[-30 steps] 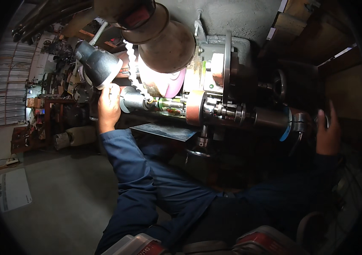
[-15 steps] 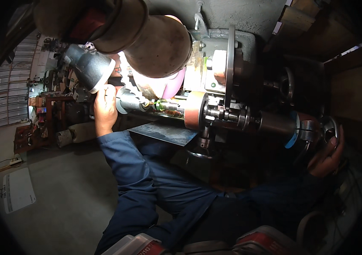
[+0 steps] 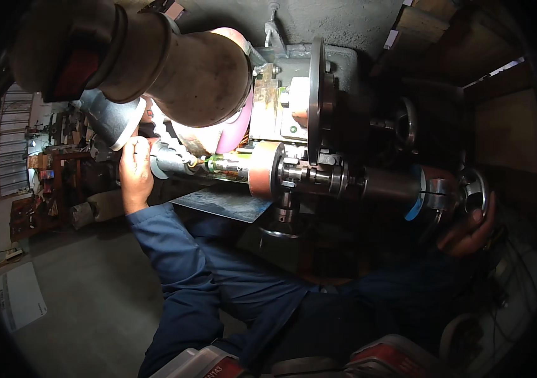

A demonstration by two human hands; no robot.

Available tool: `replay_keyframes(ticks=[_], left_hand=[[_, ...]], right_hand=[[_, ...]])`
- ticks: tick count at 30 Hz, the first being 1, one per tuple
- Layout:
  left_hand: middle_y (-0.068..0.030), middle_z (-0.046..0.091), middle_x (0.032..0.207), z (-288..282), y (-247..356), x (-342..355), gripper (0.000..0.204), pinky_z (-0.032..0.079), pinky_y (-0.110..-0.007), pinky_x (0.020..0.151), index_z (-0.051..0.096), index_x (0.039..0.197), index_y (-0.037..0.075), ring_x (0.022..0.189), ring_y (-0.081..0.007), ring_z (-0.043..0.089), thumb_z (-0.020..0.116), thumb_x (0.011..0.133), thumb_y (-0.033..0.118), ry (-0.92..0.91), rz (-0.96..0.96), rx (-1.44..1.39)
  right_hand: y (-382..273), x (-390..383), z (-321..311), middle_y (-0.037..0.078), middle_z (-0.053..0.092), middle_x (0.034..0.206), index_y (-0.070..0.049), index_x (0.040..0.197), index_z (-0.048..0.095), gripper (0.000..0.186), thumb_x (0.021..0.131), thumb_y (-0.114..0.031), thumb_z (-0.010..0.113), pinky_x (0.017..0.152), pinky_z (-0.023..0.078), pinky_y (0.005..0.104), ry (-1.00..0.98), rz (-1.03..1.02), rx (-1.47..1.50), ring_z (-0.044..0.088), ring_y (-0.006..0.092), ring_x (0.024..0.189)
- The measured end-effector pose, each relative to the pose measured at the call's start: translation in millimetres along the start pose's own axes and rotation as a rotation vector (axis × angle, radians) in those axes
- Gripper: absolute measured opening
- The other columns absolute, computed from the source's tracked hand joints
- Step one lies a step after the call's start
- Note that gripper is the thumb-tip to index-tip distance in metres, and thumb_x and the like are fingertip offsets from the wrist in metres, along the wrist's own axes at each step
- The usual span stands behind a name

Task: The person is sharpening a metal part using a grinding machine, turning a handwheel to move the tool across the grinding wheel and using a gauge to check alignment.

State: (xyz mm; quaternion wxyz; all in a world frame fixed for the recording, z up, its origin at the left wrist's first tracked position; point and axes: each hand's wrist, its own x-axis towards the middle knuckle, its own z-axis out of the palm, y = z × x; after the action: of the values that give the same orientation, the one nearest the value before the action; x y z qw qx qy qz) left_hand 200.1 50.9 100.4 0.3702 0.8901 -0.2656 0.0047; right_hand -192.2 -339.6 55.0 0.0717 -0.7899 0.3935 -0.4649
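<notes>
A grinding machine runs across the view. My left hand is closed at its left end, its fingertips beside the lower rim of a dark lamp shade; what they grip is hidden. On the far right, my right hand curls round the rim of a small metal handwheel. Between my hands a shiny shaft lies level, passing a reddish-brown round chuck. Behind the shaft stands a pink grinding wheel, with orange streaks beside it. A segmented white coolant hose reaches down to the lit shaft.
A thick dark duct hangs over the wheel. A metal sheet juts out below the shaft, near another handwheel. Cluttered shelves stand at the left, and a white board is at the lower left.
The whole view has shifted, so machine and hands appear farther left. Both hands keep their places on the machine. Orange streaks now show beside the pink wheel.
</notes>
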Motion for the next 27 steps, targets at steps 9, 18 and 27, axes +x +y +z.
replay_keyframes(ticks=[9,18,27], left_hand=[[-0.0104,0.068,0.091,0,-11,-3,0.02,0.047,-0.03,0.077,0.058,0.097,-0.001,0.082,-0.0167,0.058,0.05,0.099,0.017,0.0,-0.001,0.015],[-0.0123,0.067,0.09,3,-10,4,0.018,0.048,-0.032,0.077,0.059,0.099,-0.001,0.081,-0.0213,0.06,0.05,0.098,0.014,0.033,0.03,0.087],[-0.0124,0.067,0.089,2,-4,3,0.021,0.048,-0.033,0.076,0.059,0.097,-0.002,0.08,-0.0206,0.059,0.05,0.098,0.017,0.012,-0.047,0.036]], right_hand=[[28,-27,22,0.022,0.064,0.11,0.007,0.125,0.055,0.049,0.105,-0.034,0.037,0.079,0.052,0.0313,0.309,-0.094,-0.128,0.064,0.0235,0.096],[6,-2,0,0.021,0.062,0.116,0.005,0.126,0.055,0.043,0.105,-0.029,0.038,0.085,0.05,0.0323,0.007,-0.024,-0.089,0.063,0.0232,0.101],[-6,19,-9,0.023,0.063,0.115,0.008,0.124,0.055,0.036,0.103,-0.017,0.041,0.09,0.049,0.0378,-0.204,0.067,-0.011,0.063,0.03,0.105]])
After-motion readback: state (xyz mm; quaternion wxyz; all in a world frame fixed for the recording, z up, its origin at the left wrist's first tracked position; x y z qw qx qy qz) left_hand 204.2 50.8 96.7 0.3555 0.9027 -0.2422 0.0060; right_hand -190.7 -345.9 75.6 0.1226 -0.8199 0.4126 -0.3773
